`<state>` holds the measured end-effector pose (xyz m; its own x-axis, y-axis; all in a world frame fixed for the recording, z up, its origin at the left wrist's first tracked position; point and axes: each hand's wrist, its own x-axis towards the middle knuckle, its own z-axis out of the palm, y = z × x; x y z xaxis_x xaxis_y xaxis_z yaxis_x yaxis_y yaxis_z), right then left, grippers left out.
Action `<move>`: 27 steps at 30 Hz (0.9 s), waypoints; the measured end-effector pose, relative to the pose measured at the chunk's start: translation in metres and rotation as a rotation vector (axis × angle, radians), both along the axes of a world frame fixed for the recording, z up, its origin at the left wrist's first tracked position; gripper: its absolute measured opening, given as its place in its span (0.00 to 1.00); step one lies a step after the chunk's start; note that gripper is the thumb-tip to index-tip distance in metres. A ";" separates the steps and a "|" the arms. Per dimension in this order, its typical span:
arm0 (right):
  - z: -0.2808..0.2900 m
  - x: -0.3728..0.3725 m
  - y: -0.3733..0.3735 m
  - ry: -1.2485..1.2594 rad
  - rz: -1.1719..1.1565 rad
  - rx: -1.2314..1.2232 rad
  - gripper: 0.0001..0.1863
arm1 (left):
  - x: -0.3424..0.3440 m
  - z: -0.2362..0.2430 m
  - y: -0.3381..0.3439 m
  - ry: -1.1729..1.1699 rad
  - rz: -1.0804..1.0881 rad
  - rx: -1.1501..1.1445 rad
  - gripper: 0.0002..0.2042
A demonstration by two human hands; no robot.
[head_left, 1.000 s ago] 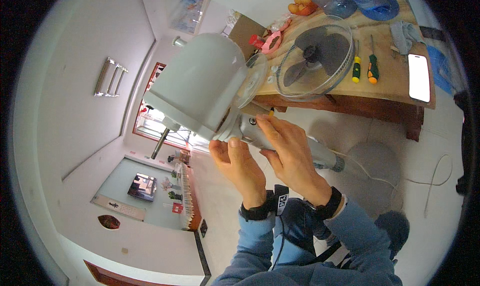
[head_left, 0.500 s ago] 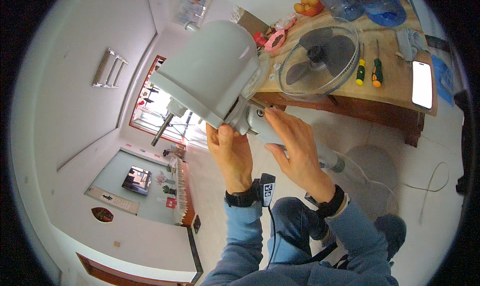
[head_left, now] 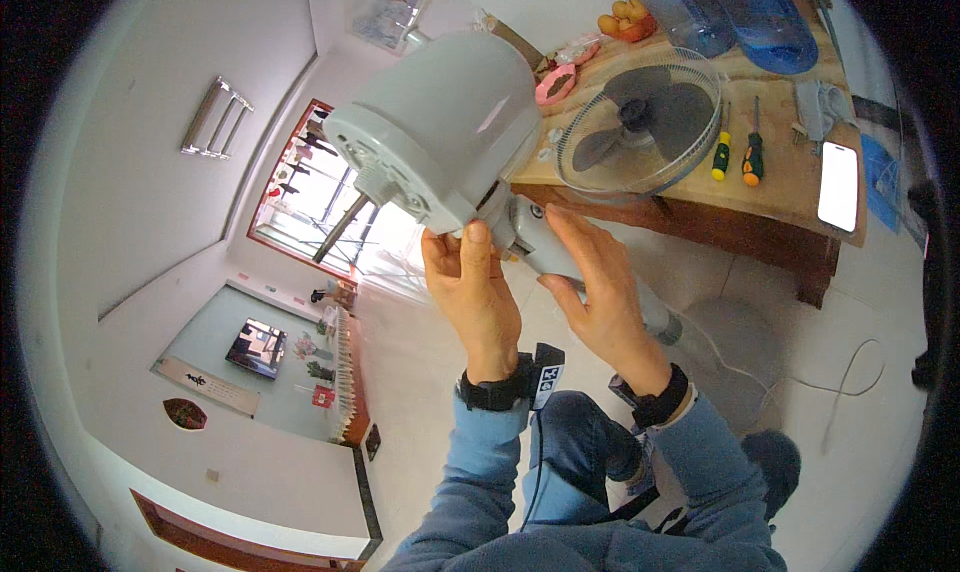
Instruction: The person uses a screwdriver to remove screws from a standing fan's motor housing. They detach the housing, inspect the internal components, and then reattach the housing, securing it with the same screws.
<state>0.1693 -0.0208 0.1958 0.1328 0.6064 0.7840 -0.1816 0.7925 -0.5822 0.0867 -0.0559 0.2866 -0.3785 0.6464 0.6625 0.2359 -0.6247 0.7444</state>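
A light grey fan motor housing (head_left: 450, 122) is tilted in front of me, its metal shaft (head_left: 342, 227) bare and pointing down to the left. At the housing's lower edge, my left hand (head_left: 475, 297) pinches with thumb and fingers; whether a small part is in that pinch is hidden. My right hand (head_left: 608, 297) is wrapped round the fan's grey neck (head_left: 545, 242), just below the joint, fingertips near a round screw. Below it the stand pole (head_left: 655, 315) runs down to a round grey base (head_left: 735, 357) on the floor.
On the wooden table (head_left: 790, 197) lie a fan blade (head_left: 670, 107) inside its wire guard, two screwdrivers (head_left: 753, 157), a phone (head_left: 838, 187), a grey cloth (head_left: 822, 110) and blue plastic bottles (head_left: 760, 22). A white cord (head_left: 850, 387) trails over the floor.
The motor housing appears turned slightly, with more of its front face showing. Both hands keep their grips on the fan. The whole view has shifted a little.
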 end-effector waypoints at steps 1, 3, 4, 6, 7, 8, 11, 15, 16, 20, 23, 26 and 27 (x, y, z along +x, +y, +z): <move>-0.001 0.000 0.000 -0.001 -0.006 0.003 0.36 | -0.001 0.001 -0.001 0.048 -0.029 0.000 0.15; -0.002 -0.001 0.001 -0.013 -0.004 0.005 0.36 | -0.004 0.006 -0.005 0.121 -0.024 -0.044 0.18; -0.002 -0.001 0.001 -0.018 -0.008 0.003 0.36 | -0.005 0.011 -0.008 0.131 0.013 -0.098 0.19; -0.002 -0.001 0.000 -0.015 -0.017 0.012 0.36 | -0.006 0.021 -0.011 0.122 -0.001 -0.064 0.23; -0.003 -0.001 0.000 -0.012 -0.024 0.021 0.36 | -0.007 0.027 -0.013 0.096 0.015 -0.068 0.25; -0.003 -0.001 -0.001 -0.011 -0.012 0.012 0.36 | -0.006 0.034 -0.012 0.121 0.023 -0.085 0.28; -0.003 -0.002 -0.003 -0.013 -0.015 0.002 0.37 | -0.001 0.047 -0.009 0.068 -0.046 -0.077 0.31; 0.000 0.000 -0.008 -0.052 -0.029 -0.041 0.37 | 0.007 0.050 -0.003 0.036 0.021 -0.035 0.29; 0.000 0.000 -0.009 -0.063 -0.019 -0.051 0.36 | 0.009 0.050 -0.003 0.041 0.040 -0.026 0.30; 0.004 0.003 -0.012 -0.074 -0.030 -0.063 0.37 | 0.014 0.048 -0.003 0.039 0.069 0.007 0.32; 0.004 0.001 -0.011 -0.064 -0.059 -0.054 0.37 | 0.018 0.044 -0.003 0.019 0.123 0.004 0.34; -0.001 -0.005 -0.009 -0.049 -0.102 -0.022 0.38 | 0.014 0.040 -0.003 0.006 0.144 0.009 0.34; -0.003 -0.006 -0.009 -0.054 -0.109 -0.016 0.37 | 0.009 0.039 -0.003 0.003 0.113 -0.009 0.34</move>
<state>0.1631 -0.0294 0.1926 0.1566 0.6028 0.7823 -0.0629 0.7966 -0.6012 0.0960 -0.0589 0.3251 -0.4474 0.6056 0.6581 0.3068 -0.5872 0.7490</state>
